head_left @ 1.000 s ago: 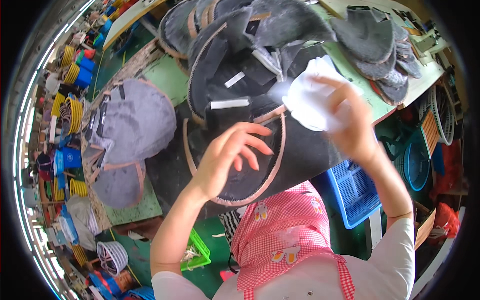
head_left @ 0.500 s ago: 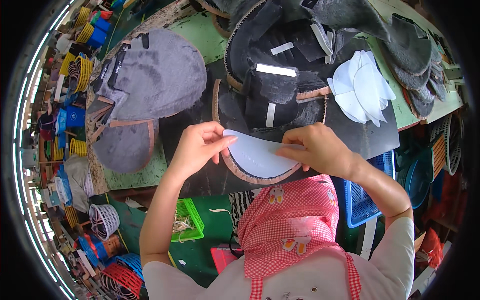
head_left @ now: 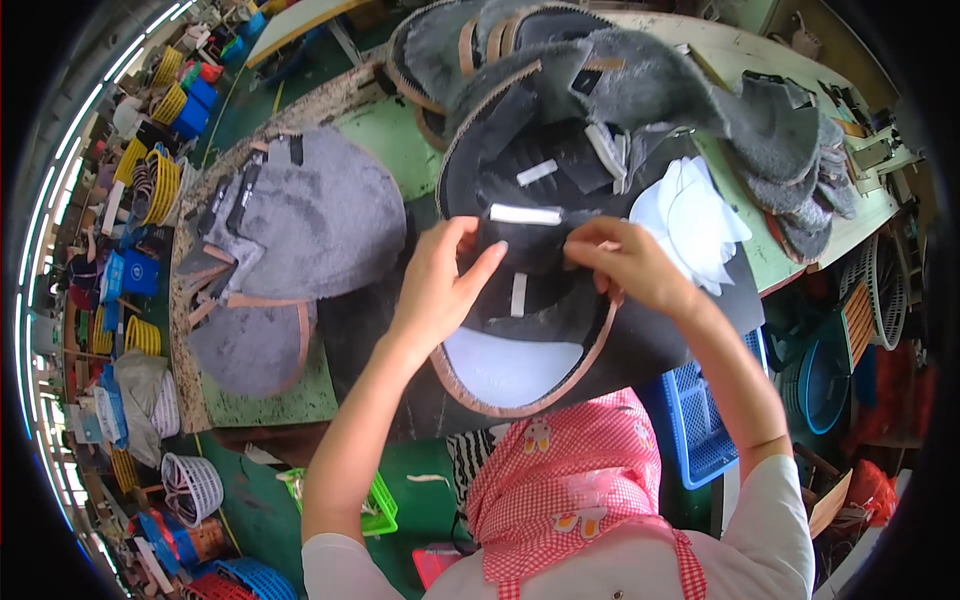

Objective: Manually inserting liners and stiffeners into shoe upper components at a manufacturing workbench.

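A white crescent-shaped sheet (head_left: 512, 365) lies inside the curved end of a grey plush piece with a tan stitched edge (head_left: 520, 408). Above it is a black fabric panel (head_left: 525, 243) bearing a white strip (head_left: 526, 214); a second white strip (head_left: 519, 295) shows lower down. My left hand (head_left: 440, 285) is at the panel's left side, thumb and fingers apart, holding nothing. On the right side, my right hand (head_left: 630, 262) has its thumb and fingers closed at the panel's edge. What lies under its fingertips is partly hidden.
Loose white sheets (head_left: 690, 220) are fanned in a pile on the right. A grey plush piece (head_left: 320, 215) lies at left on the green table (head_left: 270, 405); more plush pieces (head_left: 790, 150) are stacked at far right. Below the table are a blue basket (head_left: 705, 420) and a green tray (head_left: 375, 505).
Both hands have let go of the white crescent sheet, which now lies in the curved end. They have moved up to the black panel. The view has shifted, so the table sits lower.
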`<state>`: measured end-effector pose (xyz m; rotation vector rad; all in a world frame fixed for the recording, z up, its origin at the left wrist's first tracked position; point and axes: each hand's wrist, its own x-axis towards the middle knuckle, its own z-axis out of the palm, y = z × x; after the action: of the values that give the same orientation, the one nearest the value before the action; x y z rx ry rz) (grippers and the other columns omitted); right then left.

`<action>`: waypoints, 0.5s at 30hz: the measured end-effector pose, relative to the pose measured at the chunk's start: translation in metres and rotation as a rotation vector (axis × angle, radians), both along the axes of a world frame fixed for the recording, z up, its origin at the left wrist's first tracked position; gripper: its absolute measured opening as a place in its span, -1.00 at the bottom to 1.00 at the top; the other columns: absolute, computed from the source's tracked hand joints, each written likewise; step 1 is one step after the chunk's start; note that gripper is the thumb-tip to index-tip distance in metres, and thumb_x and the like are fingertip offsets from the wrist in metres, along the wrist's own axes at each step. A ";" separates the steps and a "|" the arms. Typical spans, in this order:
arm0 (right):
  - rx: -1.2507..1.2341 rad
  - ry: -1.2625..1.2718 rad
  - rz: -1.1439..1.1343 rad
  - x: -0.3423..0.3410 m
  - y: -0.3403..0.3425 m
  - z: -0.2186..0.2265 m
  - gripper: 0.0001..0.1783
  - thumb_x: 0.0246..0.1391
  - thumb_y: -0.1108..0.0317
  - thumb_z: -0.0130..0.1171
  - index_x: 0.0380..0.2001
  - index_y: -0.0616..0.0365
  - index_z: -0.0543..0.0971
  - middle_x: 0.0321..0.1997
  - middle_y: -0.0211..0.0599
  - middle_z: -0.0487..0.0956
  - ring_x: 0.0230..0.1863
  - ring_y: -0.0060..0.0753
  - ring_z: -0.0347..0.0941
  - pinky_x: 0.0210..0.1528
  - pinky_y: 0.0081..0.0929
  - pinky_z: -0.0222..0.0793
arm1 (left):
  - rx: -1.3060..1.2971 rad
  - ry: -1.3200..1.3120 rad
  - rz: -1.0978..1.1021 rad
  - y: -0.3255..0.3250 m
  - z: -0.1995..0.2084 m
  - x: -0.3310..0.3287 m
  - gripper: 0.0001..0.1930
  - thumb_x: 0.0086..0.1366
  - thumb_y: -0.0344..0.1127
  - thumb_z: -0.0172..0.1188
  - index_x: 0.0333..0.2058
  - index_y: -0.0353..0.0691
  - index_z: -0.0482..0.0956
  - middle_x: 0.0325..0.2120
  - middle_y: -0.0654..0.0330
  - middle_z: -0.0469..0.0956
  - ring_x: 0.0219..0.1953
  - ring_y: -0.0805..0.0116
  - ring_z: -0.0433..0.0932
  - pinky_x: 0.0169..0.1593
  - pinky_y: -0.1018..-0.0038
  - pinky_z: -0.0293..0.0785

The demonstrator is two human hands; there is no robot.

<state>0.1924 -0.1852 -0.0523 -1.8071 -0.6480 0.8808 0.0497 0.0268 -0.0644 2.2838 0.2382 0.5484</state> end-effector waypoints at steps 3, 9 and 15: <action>0.167 0.151 -0.151 -0.011 -0.009 -0.001 -0.63 0.21 0.20 0.22 -0.14 0.35 0.53 -0.42 -0.32 0.56 -0.50 -0.56 0.51 -0.60 -0.58 0.48 | -0.465 0.022 -0.092 -0.005 0.016 0.003 -0.82 0.35 -0.38 0.20 -0.21 -0.42 0.59 -0.36 0.27 0.63 -0.36 0.66 0.52 -0.28 0.65 0.44; 0.501 0.327 -0.266 -0.040 -0.011 0.009 -0.81 0.26 0.25 0.18 -0.25 0.17 0.54 -0.63 -0.47 0.43 -0.64 -0.64 0.38 -0.63 -0.66 0.30 | -0.985 -0.038 -0.072 -0.026 0.037 -0.023 -0.74 0.27 -0.41 0.30 -0.11 -0.40 0.61 -0.22 0.20 0.64 -0.13 0.51 0.57 0.03 0.58 0.47; 0.690 0.367 -0.317 -0.049 -0.010 0.005 -0.83 0.19 0.36 0.27 -0.20 0.20 0.59 -0.57 -0.55 0.47 -0.71 -0.78 0.24 -0.69 -0.71 0.12 | -0.942 -0.145 -0.025 -0.039 0.041 -0.024 -0.79 0.26 -0.49 0.29 -0.13 -0.38 0.61 -0.24 0.21 0.64 -0.17 0.55 0.57 0.00 0.60 0.47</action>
<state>0.1436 -0.1953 -0.0477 -1.0524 -0.3494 0.6395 0.0261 -0.0125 -0.0233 1.3286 0.3119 0.4512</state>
